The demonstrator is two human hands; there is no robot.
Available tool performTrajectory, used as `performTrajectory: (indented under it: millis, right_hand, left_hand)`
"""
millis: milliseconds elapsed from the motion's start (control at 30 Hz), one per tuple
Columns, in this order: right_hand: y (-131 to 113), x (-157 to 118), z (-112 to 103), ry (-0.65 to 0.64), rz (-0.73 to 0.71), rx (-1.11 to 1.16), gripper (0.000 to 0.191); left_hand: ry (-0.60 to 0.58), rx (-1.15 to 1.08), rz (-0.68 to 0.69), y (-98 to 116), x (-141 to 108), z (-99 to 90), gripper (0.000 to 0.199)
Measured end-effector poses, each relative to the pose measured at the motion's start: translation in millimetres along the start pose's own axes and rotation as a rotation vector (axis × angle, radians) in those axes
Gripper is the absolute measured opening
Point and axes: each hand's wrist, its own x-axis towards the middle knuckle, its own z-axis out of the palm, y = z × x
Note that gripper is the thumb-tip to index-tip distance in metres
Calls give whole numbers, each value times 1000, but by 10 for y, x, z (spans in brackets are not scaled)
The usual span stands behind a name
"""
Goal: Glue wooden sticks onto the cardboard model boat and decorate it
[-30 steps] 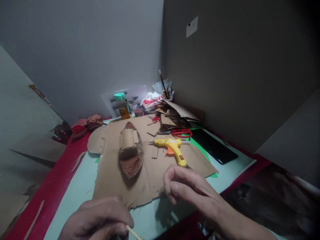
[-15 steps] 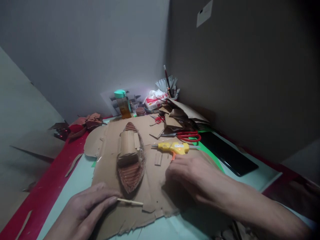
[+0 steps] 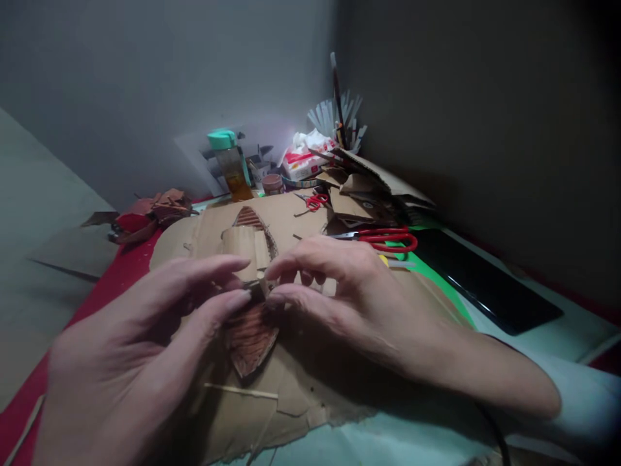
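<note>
A small cardboard boat [image 3: 253, 336] with a ribbed brown deck and a rounded cabin [image 3: 237, 243] rests upright on a cardboard sheet [image 3: 286, 440]. My left hand [image 3: 145, 343] is at the boat's left side, thumb and index finger apart by the cabin's near end; whether they press on it is unclear. From the right, my right hand [image 3: 359, 298] reaches over the same end, thumb and fingertips pinched close together. Anything between them is too small to make out. In front of the boat lies a thin pale stick [image 3: 241, 391]. My right hand mostly hides a yellow glue gun [image 3: 384, 261].
Red-handled scissors [image 3: 388, 238] and a black phone [image 3: 490, 278] lie to the right. Behind stand a bottle with a teal lid [image 3: 233, 171], a tissue pack [image 3: 305, 162] and stacked cardboard [image 3: 383, 178]. Reddish scraps [image 3: 155, 213] are piled at left.
My left hand has let go of the thin stick and moved up to the cabin. My right hand has moved left from beside the glue gun to the boat. The view has shifted.
</note>
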Motion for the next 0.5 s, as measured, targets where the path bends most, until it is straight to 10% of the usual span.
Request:
performTrajectory:
  millis: [500]
  right_hand:
    - [109, 6, 230, 44, -97, 173, 3]
  left_hand:
    - [7, -20, -35, -2, -55, 143, 17]
